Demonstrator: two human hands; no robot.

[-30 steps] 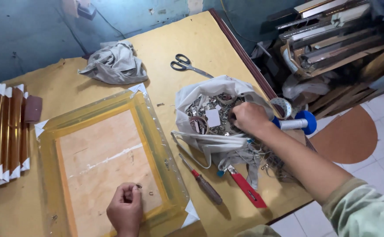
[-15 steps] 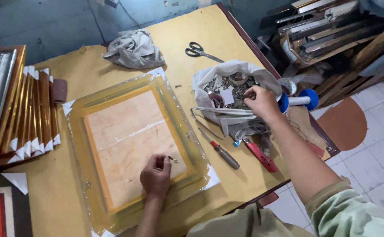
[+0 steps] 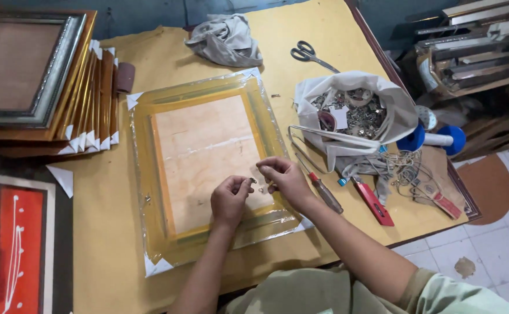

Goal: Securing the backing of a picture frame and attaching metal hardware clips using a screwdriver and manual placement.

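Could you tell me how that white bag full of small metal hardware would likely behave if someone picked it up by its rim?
The white bag looks like thin, crumpled plastic, so it would probably sag and lose its shape. The heap of small metal pieces inside suggests it is heavy for its size. With its mouth wide open, tilting it could well spill pieces onto the table.

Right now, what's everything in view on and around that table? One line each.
wrapped frame: one, gold under clear film, face down at table centre
small metal fitting: one, silver, between both hands
bag of hardware: one, white, right of frame
screwdriver: one, brown handle, beside right hand
scissors: one, black, far edge
grey cloth: one, far edge
frame stack: several, gold and silver, left
table: one, yellow
left hand: one, on frame back
right hand: one, on frame back
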